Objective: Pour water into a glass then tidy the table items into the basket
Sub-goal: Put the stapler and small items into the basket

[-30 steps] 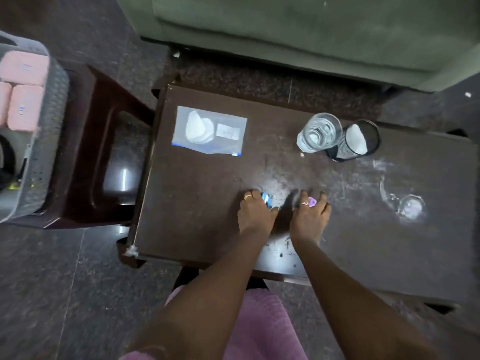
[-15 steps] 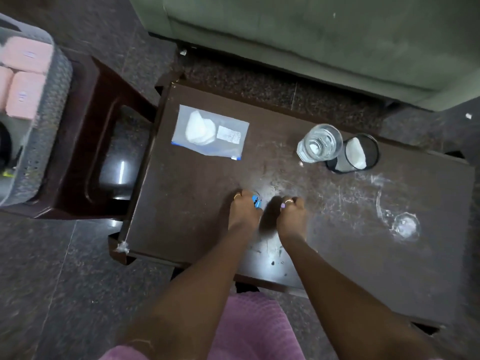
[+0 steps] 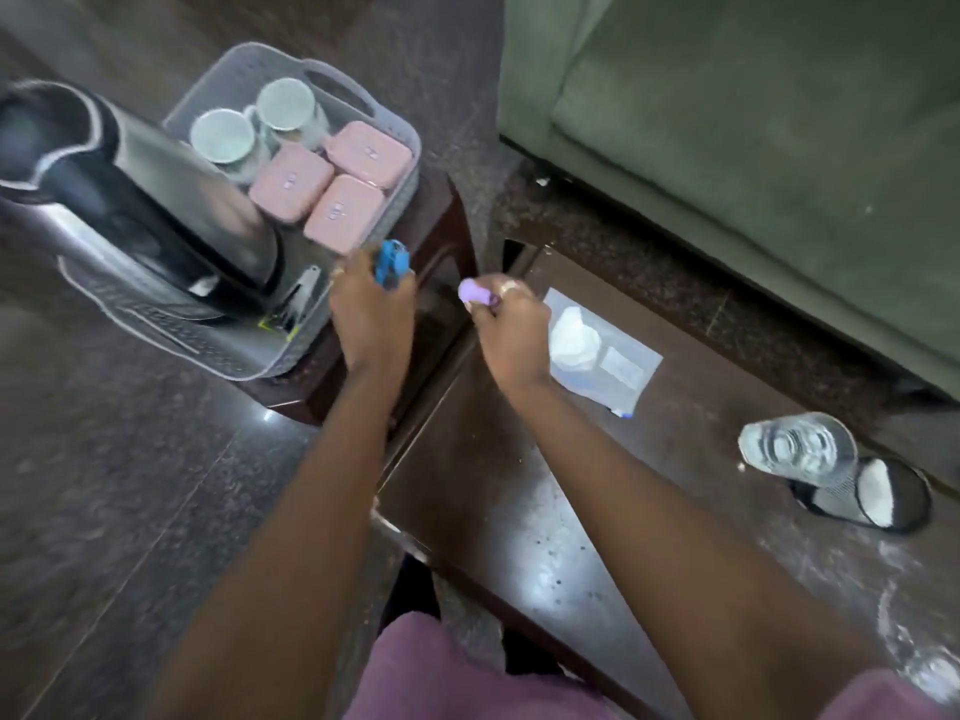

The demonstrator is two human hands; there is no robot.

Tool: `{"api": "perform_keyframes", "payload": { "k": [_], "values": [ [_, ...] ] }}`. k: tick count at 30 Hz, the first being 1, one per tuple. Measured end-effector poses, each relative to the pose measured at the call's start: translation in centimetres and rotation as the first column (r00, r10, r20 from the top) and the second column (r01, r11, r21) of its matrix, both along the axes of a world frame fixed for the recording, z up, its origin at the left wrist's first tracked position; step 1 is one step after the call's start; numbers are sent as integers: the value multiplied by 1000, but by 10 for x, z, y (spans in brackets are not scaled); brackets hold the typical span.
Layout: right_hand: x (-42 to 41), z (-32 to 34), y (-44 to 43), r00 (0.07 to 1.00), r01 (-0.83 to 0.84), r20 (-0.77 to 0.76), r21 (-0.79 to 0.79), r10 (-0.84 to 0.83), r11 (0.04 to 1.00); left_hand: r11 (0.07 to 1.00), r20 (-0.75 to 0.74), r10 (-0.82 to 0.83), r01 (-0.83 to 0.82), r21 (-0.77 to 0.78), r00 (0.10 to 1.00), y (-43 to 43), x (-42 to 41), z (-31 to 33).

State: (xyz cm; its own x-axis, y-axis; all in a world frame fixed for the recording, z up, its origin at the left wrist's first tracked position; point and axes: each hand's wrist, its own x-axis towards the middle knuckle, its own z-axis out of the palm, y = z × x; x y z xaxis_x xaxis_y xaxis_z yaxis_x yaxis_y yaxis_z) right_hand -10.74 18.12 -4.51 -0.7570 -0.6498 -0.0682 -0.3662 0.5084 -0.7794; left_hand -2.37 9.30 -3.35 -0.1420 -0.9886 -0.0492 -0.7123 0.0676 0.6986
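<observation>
Dark table (image 3: 519, 511) right, grey basket (image 3: 395, 127) on stool left. My left hand (image 3: 371, 314) pinches blue clip (image 3: 390, 262) beside basket; right hand (image 3: 511, 324) pinches purple clip (image 3: 475, 293). Glass (image 3: 797, 449) on table.

The basket (image 3: 400, 142) is crowded: a kettle (image 3: 156, 210) fills its near end, three pink boxes (image 3: 332, 184) and two cups (image 3: 249, 122) the far end, leaving only a narrow strip along the near right edge. On the table (image 3: 493, 485), the near left corner lies bare, while a plastic bag (image 3: 602, 356) lies towards the far left corner and a glass (image 3: 800, 449) touching a mesh cup (image 3: 878, 496) stands at the far edge.
</observation>
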Motion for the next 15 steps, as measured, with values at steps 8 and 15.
{"api": "perform_keyframes", "payload": {
  "k": [8,15],
  "values": [
    [36,17,-111,961,-266,72,-3,266,964,988,245,48,-82,128,968,-93,30,2],
    [54,-4,-133,933,-340,-53,192,355,921,957,339,138,-213,198,931,-107,28,-13]
  ]
}}
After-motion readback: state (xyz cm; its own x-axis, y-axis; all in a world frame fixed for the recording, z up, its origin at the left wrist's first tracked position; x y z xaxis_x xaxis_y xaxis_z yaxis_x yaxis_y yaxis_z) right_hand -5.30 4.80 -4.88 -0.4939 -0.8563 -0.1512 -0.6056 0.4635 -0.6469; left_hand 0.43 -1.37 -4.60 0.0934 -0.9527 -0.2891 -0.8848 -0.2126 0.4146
